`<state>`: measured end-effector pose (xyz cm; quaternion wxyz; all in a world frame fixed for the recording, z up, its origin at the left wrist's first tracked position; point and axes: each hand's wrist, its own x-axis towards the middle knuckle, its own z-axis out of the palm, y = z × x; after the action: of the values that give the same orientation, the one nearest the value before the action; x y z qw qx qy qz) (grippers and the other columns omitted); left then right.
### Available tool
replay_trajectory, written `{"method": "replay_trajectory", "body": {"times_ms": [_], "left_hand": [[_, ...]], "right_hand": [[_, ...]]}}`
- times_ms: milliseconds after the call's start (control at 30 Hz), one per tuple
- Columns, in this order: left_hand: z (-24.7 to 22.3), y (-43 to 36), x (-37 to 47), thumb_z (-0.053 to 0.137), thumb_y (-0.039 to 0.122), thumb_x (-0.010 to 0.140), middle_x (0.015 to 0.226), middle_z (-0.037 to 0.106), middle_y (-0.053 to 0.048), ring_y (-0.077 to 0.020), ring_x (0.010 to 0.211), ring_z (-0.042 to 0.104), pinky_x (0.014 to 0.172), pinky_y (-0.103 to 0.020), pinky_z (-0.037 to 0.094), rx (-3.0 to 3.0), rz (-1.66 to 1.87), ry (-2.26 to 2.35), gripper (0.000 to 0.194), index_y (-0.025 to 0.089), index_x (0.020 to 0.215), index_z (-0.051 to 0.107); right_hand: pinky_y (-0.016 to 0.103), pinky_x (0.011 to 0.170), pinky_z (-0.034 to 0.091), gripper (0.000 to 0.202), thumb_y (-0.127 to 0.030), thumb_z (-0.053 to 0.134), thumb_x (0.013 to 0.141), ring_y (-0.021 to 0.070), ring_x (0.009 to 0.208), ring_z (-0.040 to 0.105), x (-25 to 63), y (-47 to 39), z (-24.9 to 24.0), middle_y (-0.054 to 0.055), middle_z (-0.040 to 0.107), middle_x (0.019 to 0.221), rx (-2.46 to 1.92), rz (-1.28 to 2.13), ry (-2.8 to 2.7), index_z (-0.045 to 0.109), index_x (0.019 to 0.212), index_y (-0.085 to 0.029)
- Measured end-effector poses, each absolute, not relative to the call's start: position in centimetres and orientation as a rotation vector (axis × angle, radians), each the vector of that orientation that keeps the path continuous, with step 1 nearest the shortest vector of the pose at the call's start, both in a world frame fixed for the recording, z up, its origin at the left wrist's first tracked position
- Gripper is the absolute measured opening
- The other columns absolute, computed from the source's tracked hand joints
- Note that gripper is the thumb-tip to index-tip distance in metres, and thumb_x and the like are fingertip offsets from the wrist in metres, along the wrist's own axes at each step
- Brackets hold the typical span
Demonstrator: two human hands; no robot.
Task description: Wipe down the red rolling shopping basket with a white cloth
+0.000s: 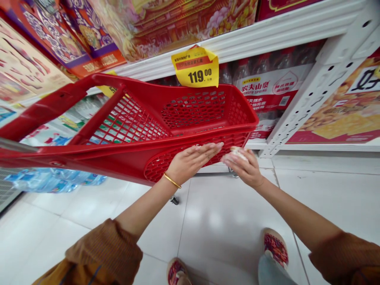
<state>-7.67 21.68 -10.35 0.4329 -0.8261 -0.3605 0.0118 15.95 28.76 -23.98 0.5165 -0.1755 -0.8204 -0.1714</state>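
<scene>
- One red cart (130, 158), its left end cut off.
- My left hand (192, 160) is flat, fingers together, before its side; contact unclear.
- My right hand (247, 168) clamps its fingers on one blurred, partly hidden white wad (238, 153).

A yellow price tag (194, 69) reads "119.00"; the bottle pack's red-and-white wrapper (271, 88) reads "农夫山泉", "ONGFU SPRING" and "天然水"; smaller print is too blurred to read.

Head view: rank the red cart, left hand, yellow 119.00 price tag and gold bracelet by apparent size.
1. Red cart
2. Left hand and yellow price tag: too alike to rank
3. Gold bracelet
</scene>
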Motion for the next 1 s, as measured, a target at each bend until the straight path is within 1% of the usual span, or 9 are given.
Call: {"method": "replay_trajectory", "body": {"times_ms": [100, 133, 233, 400, 567, 667, 733, 833, 1000], "left_hand": [[-10.6, 21.9, -7.2, 0.043, 0.012, 0.091, 0.160, 0.017, 0.004, -0.0133, 0.148, -0.003, 0.124, -0.032, -0.002, -2.139, 0.065, -0.904, 0.057, 0.016, 0.148, 0.033], [-10.6, 22.0, -7.1, 0.043, 0.013, 0.092, 0.160, 0.018, 0.003, -0.0138, 0.148, -0.001, 0.124, -0.032, 0.002, -2.156, 0.074, -0.909, 0.057, 0.015, 0.148, 0.032], [-10.6, 22.2, -7.2, 0.041, 0.013, 0.092, 0.159, 0.021, 0.002, -0.0140, 0.149, 0.003, 0.125, -0.032, 0.008, -2.182, 0.078, -0.899, 0.057, 0.013, 0.148, 0.030], [-10.8, 22.2, -7.3, 0.039, 0.012, 0.093, 0.159, 0.024, 0.001, -0.0143, 0.149, 0.001, 0.125, -0.034, 0.004, -2.187, 0.033, -0.899, 0.056, 0.012, 0.148, 0.030], [-11.0, 22.2, -7.3, 0.039, 0.011, 0.092, 0.159, 0.022, 0.001, -0.0141, 0.149, 0.000, 0.124, -0.035, 0.001, -2.195, 0.023, -0.906, 0.056, 0.013, 0.148, 0.030], [-11.1, 22.2, -7.4, 0.039, 0.011, 0.092, 0.160, 0.020, 0.002, -0.0146, 0.148, 0.000, 0.125, -0.036, 0.001, -2.201, 0.024, -0.906, 0.056, 0.014, 0.148, 0.032], [-11.1, 22.2, -7.4, 0.038, 0.011, 0.091, 0.159, 0.020, 0.003, -0.0144, 0.148, 0.001, 0.124, -0.035, 0.001, -2.204, 0.028, -0.909, 0.056, 0.015, 0.147, 0.033], [-11.1, 22.1, -7.4, 0.040, 0.010, 0.090, 0.158, 0.023, 0.002, -0.0138, 0.148, 0.003, 0.125, -0.034, 0.002, -2.216, 0.015, -0.924, 0.057, 0.015, 0.147, 0.034], [-11.3, 21.9, -7.0, 0.045, 0.010, 0.088, 0.158, 0.020, 0.003, -0.0133, 0.148, 0.000, 0.124, -0.034, -0.002, -2.218, 0.047, -0.919, 0.061, 0.019, 0.147, 0.034]], "right_hand": [[0.049, 0.120, 0.029, 0.054, -0.017, 0.065, 0.087, 0.0239, 0.141, 0.034, 15.8, 30.9, -22.6, -0.006, 0.053, 0.139, -0.506, -0.474, -1.846, 0.052, 0.132, -0.043], [0.049, 0.119, 0.031, 0.055, -0.020, 0.064, 0.088, 0.0243, 0.139, 0.038, 15.6, 31.6, -22.4, -0.006, 0.051, 0.141, -0.512, -0.452, -1.869, 0.049, 0.134, -0.045], [0.045, 0.117, 0.036, 0.057, -0.018, 0.054, 0.093, 0.0199, 0.131, 0.049, 14.8, 32.9, -22.6, -0.006, 0.051, 0.142, -0.485, -0.362, -1.903, 0.038, 0.141, -0.047], [0.047, 0.118, 0.034, 0.056, -0.011, 0.045, 0.095, 0.0204, 0.133, 0.047, 14.2, 31.9, -23.3, -0.002, 0.058, 0.134, -0.496, -0.189, -1.827, 0.038, 0.143, -0.041], [0.045, 0.117, 0.037, 0.058, -0.011, 0.045, 0.096, 0.0175, 0.124, 0.056, 14.7, 30.9, -23.9, -0.001, 0.064, 0.127, -0.501, -0.200, -1.890, 0.033, 0.145, -0.039], [0.041, 0.118, 0.035, 0.059, -0.008, 0.045, 0.096, 0.0164, 0.120, 0.059, 15.2, 30.6, -25.0, 0.001, 0.066, 0.123, -0.480, -0.241, -2.005, 0.029, 0.148, -0.031], [0.037, 0.120, 0.031, 0.060, -0.005, 0.044, 0.095, 0.0155, 0.123, 0.056, 15.5, 30.2, -26.2, 0.002, 0.066, 0.125, -0.490, -0.257, -2.071, 0.029, 0.149, -0.029], [0.035, 0.121, 0.028, 0.059, -0.003, 0.043, 0.095, 0.0149, 0.134, 0.044, 16.0, 29.3, -28.1, 0.000, 0.064, 0.128, -0.481, -0.242, -2.158, 0.032, 0.147, -0.028], [0.041, 0.118, 0.035, 0.052, -0.006, 0.046, 0.095, 0.0220, 0.142, 0.030, 16.9, 28.2, -29.9, 0.005, 0.062, 0.130, -0.383, -0.180, -2.256, 0.039, 0.144, -0.020]]}}
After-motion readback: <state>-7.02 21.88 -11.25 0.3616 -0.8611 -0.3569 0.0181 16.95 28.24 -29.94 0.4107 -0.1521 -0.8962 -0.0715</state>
